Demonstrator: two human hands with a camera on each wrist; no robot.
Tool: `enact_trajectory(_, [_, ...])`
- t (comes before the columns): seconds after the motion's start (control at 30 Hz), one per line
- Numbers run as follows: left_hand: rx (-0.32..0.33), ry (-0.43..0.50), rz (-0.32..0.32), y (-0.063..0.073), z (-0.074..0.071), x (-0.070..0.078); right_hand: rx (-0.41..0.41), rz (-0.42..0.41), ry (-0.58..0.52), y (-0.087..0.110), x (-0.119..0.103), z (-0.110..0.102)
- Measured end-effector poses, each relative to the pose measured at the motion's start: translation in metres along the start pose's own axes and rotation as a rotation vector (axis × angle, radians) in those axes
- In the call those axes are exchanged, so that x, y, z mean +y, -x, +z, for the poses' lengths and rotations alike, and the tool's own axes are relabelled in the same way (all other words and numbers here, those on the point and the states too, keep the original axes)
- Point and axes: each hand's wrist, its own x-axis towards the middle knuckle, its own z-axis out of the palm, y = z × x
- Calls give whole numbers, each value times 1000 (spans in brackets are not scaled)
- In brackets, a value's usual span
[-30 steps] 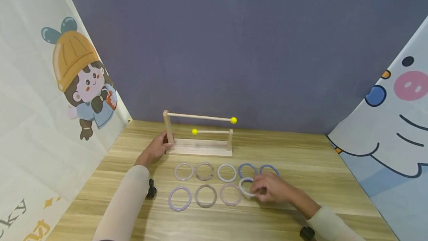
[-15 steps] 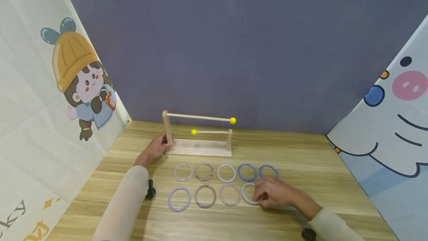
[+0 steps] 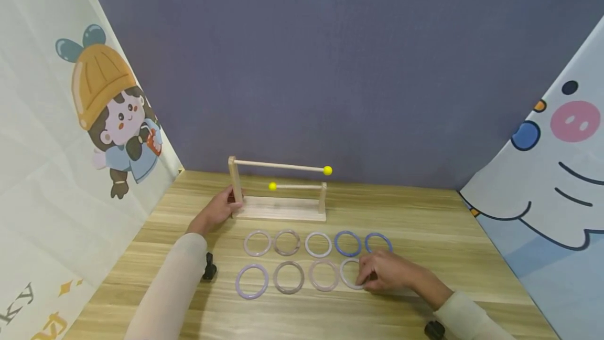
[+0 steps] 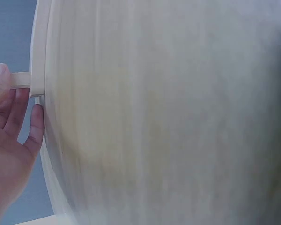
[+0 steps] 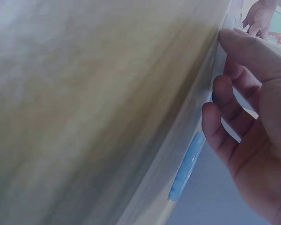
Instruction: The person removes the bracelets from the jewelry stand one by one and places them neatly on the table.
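Note:
In the head view my left hand [image 3: 218, 210] grips the left post of a wooden two-bar rack [image 3: 283, 210], whose bars end in yellow balls. The left wrist view has the thumb and fingers of the left hand [image 4: 11, 150] on either side of the post [image 4: 21, 80]. At the front row's right end, my right hand [image 3: 386, 271] pinches the right edge of a whitish bangle [image 3: 342, 276] lying flat on the table. Its fingers are curled in the right wrist view, where the right hand [image 5: 267, 103] hides the pinched edge. Behind lie two blue bangles [image 3: 347, 255].
A lilac bangle [image 3: 252, 296], a greyish bangle [image 3: 289, 291] and a pinkish bangle [image 3: 323, 289] continue the front row leftward. Several more bangles form the back row, before the rack. Black clips [image 3: 209, 267] hang at both wrists. A dark panel [image 3: 330, 67] rises behind the wooden table [image 3: 424, 214].
My right hand has lowered the whitish bangle from partly over a blue one to flat on the table in the front row, still touching it. The left hand stays on the rack.

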Motion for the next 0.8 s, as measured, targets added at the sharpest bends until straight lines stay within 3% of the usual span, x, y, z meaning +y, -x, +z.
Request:
enact_trajectory(0.43, [-28, 44, -2, 6, -2, 2, -30, 40, 15, -1, -1, -3])
enact_trajectory(0.63, [16, 18, -1, 19, -6, 9, -15, 106, -32, -4, -2, -10])
enact_trajectory(0.8, [58, -29, 35, 30, -8, 23, 58, 151, -32, -10, 3, -27])
